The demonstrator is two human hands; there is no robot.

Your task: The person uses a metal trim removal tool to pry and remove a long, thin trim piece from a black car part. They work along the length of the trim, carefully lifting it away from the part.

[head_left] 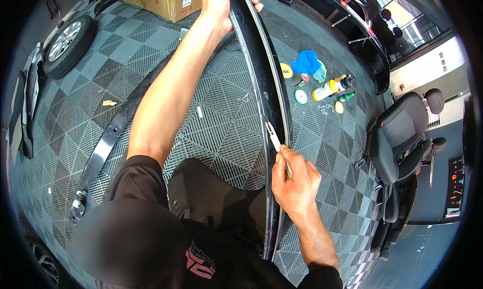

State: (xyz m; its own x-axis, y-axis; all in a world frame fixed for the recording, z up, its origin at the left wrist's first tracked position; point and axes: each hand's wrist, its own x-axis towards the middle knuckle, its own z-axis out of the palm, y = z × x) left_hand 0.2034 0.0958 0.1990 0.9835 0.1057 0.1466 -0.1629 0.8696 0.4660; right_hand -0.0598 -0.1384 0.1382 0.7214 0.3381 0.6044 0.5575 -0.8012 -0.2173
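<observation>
A long, curved strip of glossy black car trim (257, 72) with pale edges runs from the top of the view down beside my body. Near its far end my left hand (217, 8) is wrapped round it, with fingertips showing past the opposite edge. Lower down, my right hand (297, 181) is closed on a slim craft knife (273, 136) with a whitish handle. The knife's tip points up and away from me and lies over the trim's face; whether the blade touches the surface I cannot tell.
Another long black trim piece (103, 150) lies on the grey tiled floor (221, 98) at left. A wheel (68, 43) and cardboard box (168, 2) are farther back. At right are a blue cloth (306, 62), a white-yellow bottle (326, 90), round pads (301, 96) and car seats (400, 123).
</observation>
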